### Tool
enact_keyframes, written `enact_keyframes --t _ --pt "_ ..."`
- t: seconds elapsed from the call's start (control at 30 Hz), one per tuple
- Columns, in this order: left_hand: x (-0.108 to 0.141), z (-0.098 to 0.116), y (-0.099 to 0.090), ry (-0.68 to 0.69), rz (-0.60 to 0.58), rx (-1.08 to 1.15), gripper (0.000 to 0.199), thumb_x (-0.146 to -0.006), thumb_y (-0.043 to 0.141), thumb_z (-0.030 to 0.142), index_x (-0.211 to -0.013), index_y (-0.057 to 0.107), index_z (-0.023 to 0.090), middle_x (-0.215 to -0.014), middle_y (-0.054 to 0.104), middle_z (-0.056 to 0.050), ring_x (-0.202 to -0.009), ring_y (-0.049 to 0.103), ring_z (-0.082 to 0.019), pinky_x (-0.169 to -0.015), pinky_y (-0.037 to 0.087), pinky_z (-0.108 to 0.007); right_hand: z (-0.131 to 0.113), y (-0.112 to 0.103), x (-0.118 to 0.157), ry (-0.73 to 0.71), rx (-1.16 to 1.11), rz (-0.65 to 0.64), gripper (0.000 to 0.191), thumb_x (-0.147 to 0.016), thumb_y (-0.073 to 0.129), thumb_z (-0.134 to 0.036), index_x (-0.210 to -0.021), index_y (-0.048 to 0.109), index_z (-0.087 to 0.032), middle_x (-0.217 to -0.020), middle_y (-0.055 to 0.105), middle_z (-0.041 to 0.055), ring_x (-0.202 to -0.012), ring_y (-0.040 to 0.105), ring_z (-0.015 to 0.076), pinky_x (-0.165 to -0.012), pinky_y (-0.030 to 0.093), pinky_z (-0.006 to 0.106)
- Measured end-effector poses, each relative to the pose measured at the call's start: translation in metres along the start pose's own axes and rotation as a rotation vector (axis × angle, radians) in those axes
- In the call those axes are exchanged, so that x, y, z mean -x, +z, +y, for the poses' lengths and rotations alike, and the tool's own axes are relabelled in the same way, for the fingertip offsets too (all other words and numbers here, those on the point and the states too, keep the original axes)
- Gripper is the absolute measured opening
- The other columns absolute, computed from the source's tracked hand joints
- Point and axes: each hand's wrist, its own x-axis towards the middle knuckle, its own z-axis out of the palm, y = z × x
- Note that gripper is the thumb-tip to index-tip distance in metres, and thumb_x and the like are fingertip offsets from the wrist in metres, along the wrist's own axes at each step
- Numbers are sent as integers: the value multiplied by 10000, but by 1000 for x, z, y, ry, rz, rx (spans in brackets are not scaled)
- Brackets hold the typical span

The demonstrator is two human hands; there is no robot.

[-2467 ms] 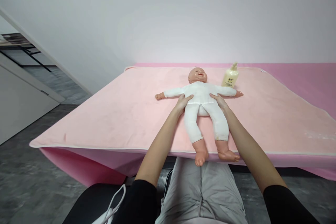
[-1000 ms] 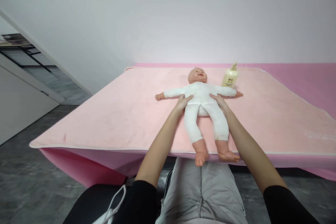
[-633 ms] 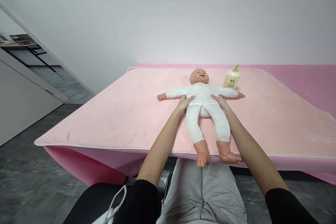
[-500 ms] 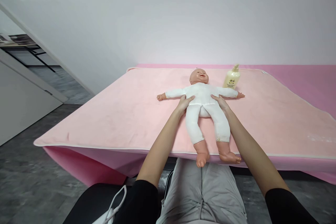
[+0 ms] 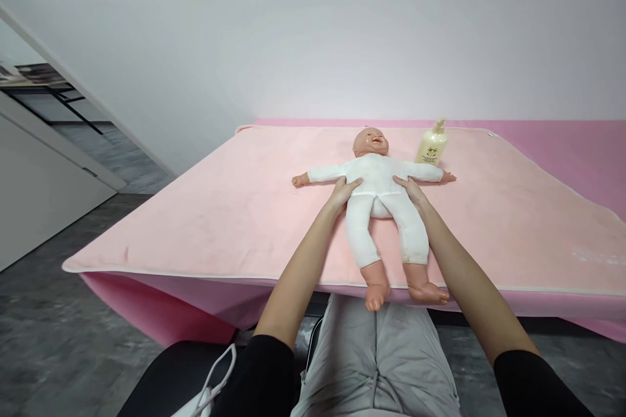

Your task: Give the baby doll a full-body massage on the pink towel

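A baby doll (image 5: 375, 177) with a white cloth body lies face up on a pink blanket (image 5: 235, 215), arms stretched sideways. Its bare feet reach over the near edge. My left hand (image 5: 345, 193) grips the doll's waist on the left side, thumb on the front. On the right side of the waist, my right hand (image 5: 411, 190) holds it in the same way. The fingers of both hands are tucked beside or under the body and mostly hidden. Behind the doll's arm on the right stands a pale yellow pump bottle (image 5: 431, 145).
A white wall (image 5: 313, 52) rises behind the table. Pink cloth (image 5: 562, 156) covers the table under the blanket and hangs over the front edge. At lower left are a black seat (image 5: 161, 378) and a white cable (image 5: 222, 374). A door (image 5: 44, 189) is at far left.
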Motion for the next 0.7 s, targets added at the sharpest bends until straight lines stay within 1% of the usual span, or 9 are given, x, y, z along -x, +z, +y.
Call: enact_keyframes --t 0.17,0.37,0.53,0.7 --pt "0 0 0 4 13 2 256 -791 674 219 -989 560 104 -1084 642 -174 -1067 555 -271 -921 416 -436 -1 0 1 0 -8 -7 230 -711 606 -28 -931 576 -88 -849 695 57 -769 651 146 -708 546 307" --pt "-1 0 -1 6 12 0 307 -746 717 229 -983 561 111 -1019 665 -153 -1020 570 -265 -893 439 -414 0 0 1 6 0 -11 244 -691 628 -39 -916 584 -119 -835 696 46 -780 655 158 -733 552 311" --pt "-1 -1 -2 8 3 -7 314 -744 719 239 -986 567 111 -1012 668 -151 -1010 577 -259 -887 443 -408 -1 0 2 14 16 -8 292 -692 631 -51 -965 585 -143 -877 698 40 -811 659 163 -770 556 319" --pt "-1 0 -3 13 -17 -16 343 -743 720 247 -1016 565 109 -1017 667 -150 -1008 577 -252 -886 443 -402 -8 2 8 26 68 -28 351 -693 633 -51 -1022 593 -165 -932 698 52 -854 661 176 -833 551 345"
